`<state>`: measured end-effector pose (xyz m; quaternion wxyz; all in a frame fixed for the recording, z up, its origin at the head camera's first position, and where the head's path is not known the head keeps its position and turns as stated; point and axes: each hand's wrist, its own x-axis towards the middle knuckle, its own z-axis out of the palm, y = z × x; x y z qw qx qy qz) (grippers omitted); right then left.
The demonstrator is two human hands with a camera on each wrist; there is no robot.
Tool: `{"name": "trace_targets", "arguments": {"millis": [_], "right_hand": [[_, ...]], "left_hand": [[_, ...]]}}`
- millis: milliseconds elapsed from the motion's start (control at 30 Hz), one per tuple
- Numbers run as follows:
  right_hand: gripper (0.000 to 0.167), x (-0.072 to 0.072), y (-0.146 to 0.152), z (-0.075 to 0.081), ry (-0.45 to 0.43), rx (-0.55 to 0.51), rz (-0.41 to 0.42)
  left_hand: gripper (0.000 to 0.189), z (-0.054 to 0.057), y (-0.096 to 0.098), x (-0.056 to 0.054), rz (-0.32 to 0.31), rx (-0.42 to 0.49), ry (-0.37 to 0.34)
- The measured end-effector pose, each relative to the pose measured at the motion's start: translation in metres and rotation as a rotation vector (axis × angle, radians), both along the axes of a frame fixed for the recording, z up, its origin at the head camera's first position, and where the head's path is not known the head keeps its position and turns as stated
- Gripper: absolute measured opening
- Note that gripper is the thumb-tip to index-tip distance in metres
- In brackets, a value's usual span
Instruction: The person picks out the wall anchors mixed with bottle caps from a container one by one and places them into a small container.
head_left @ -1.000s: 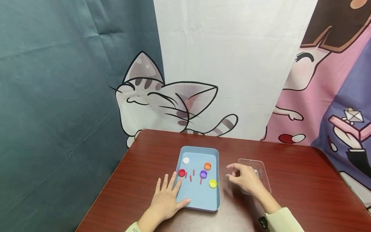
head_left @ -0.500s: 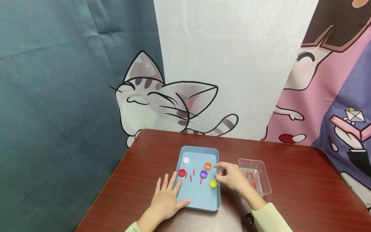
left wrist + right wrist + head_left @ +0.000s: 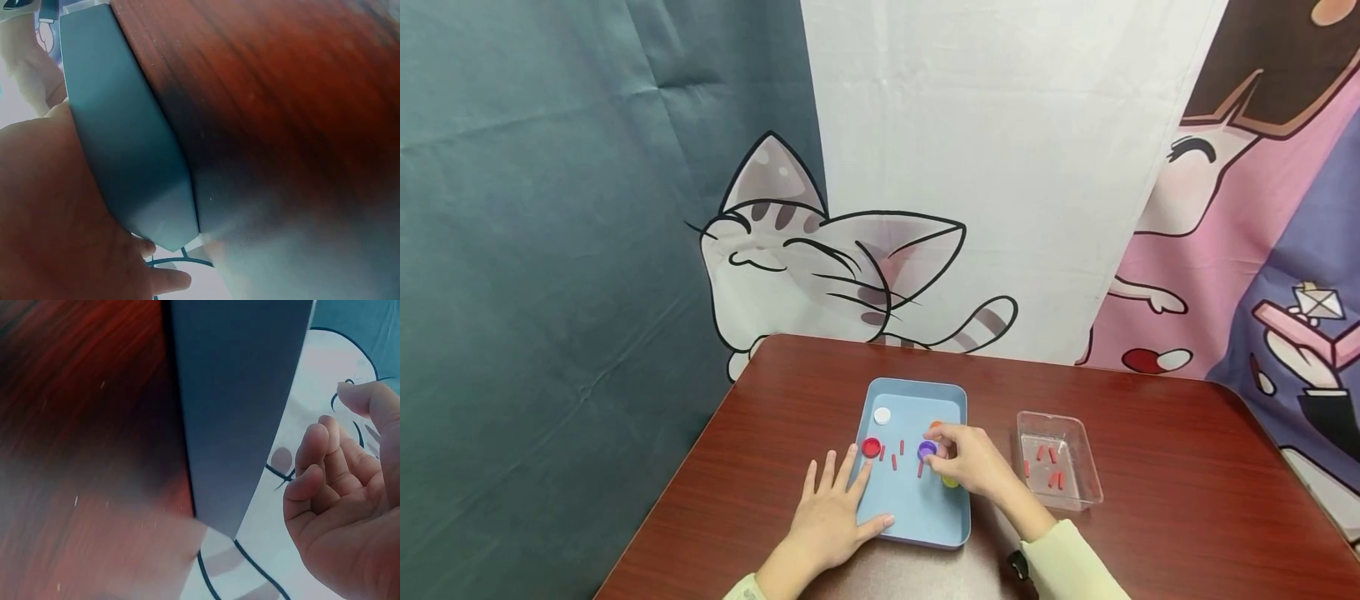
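Observation:
A blue tray (image 3: 913,517) lies on the table, holding a purple round cap (image 3: 927,451), a red cap (image 3: 870,447), a white cap (image 3: 882,415) and several short red sticks (image 3: 893,462). My right hand (image 3: 973,460) is over the tray's right side, thumb and forefinger apart on either side of the purple cap. It partly covers the orange cap (image 3: 936,425) and the yellow cap (image 3: 951,481). In the right wrist view no object shows between its thumb and bent fingers. My left hand (image 3: 829,512) rests with spread fingers on the tray's left edge.
To the right of the tray stands a clear plastic box (image 3: 1086,467) with several red sticks (image 3: 1052,454) in it. The reddish-brown table (image 3: 1187,467) backs onto a printed cloth (image 3: 1000,167) with a cartoon cat.
My right hand has moved left from over the clear box to the purple cap in the tray, uncovering the red sticks in the box. My left hand has stayed in place.

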<state>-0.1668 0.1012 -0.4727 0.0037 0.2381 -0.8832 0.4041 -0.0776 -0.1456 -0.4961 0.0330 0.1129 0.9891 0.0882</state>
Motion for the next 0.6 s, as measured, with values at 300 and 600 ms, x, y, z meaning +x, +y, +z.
{"name": "trace_targets", "arguments": {"millis": [300,600], "right_hand": [[0.028,-0.003,-0.018,-0.007,0.029,-0.005,0.070],[0.028,-0.002,-0.031,-0.013,-0.009,0.059,0.106]], "left_hand": [[0.090,-0.001,0.000,-0.001,0.001,-0.014,-0.007],[0.090,-0.002,-0.001,-0.002,-0.011,-0.025,-0.007]]}}
